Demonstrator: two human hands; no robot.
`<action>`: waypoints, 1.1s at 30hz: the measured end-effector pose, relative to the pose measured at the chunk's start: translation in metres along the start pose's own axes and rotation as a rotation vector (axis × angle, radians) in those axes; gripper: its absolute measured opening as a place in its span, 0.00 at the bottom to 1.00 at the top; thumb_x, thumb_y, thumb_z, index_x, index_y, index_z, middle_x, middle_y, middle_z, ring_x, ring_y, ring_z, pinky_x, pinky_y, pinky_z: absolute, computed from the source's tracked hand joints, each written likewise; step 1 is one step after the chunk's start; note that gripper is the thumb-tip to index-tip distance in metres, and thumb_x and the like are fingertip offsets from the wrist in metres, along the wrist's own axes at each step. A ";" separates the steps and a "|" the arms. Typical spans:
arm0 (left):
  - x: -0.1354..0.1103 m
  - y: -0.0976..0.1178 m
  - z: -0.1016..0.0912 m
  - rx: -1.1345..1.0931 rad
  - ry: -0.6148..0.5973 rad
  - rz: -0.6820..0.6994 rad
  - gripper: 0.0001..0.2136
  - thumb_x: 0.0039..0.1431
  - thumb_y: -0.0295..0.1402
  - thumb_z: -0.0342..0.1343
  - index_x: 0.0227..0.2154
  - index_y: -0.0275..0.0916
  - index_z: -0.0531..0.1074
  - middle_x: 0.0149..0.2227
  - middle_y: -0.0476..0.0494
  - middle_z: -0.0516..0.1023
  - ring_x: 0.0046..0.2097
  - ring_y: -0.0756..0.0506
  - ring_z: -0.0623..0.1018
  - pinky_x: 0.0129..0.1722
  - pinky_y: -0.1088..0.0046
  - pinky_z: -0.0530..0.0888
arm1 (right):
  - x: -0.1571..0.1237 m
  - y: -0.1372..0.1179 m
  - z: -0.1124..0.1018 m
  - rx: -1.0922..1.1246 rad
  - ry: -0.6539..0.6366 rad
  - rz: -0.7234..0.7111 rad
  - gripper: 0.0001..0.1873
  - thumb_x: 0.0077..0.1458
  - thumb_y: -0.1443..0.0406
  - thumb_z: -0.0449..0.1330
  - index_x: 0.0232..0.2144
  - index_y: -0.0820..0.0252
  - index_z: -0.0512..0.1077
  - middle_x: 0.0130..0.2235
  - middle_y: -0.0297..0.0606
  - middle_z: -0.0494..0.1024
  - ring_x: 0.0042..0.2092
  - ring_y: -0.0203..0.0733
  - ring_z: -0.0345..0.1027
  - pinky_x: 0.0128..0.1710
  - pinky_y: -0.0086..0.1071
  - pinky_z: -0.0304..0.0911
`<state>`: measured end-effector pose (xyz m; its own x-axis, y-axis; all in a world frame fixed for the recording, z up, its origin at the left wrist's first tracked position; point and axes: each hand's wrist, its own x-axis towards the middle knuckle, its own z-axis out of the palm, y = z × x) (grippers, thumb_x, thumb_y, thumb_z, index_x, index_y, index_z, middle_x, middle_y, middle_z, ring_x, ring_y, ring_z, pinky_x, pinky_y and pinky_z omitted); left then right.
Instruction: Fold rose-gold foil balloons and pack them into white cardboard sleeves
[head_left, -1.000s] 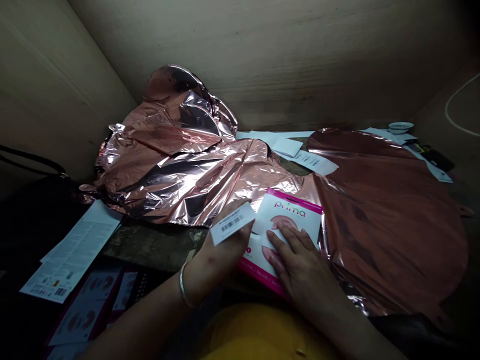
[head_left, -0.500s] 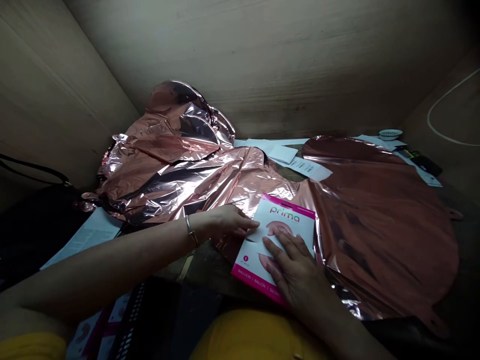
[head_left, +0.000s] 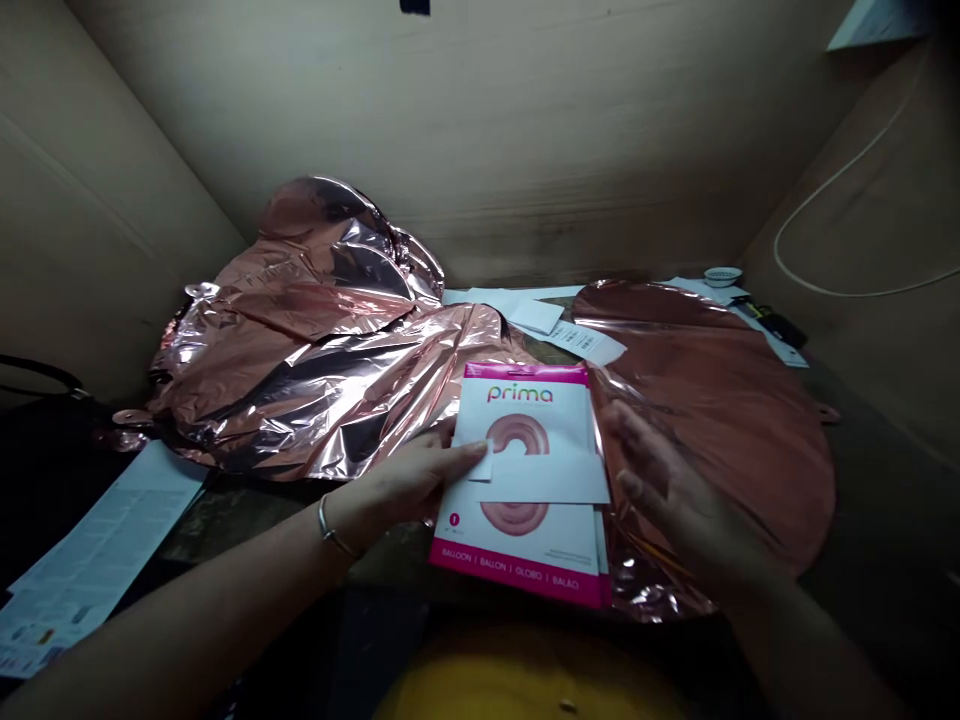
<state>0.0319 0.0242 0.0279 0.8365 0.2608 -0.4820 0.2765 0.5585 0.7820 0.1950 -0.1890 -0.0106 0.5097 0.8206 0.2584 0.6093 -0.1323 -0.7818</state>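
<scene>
Lap: yellow garment at near edge of view. Left hand, bangle on wrist, fingers pressed together and extended, with fingertips on the left edge of the Prima balloon packet. A small white slip sits at those fingertips; pinch cannot be confirmed from this view. Packet lies at near edge of the dark wooden table, its upper part over the foil, pink band along bottom edge. A white paper strip lies across its middle. Right hand is spread, fingers apart, just beside the packet's right edge and over a round rose-gold foil balloon; lighting is dim, so contact with the foil appears possible but is uncertain. Left of packet: crumpled rose-gold foil balloon; printed leaflet lower left. Farther back: white paper slips, barcode label, small white dish, dark object. Beyond: beige panel wall, white cable on right wall.
</scene>
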 end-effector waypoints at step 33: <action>0.005 -0.022 -0.029 -0.163 0.103 0.041 0.27 0.53 0.33 0.66 0.53 0.34 0.63 0.46 0.27 0.79 0.46 0.27 0.79 0.42 0.48 0.78 | 0.278 0.077 -0.084 -0.257 0.131 0.369 0.20 0.61 0.59 0.59 0.53 0.60 0.68 0.56 0.45 0.69 0.53 0.48 0.67 0.51 0.46 0.65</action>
<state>0.0164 0.0355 -0.0034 0.7904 0.3602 -0.4955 0.1561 0.6637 0.7315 0.4347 -0.0178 0.0494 0.7826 0.6183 0.0719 0.4954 -0.5487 -0.6734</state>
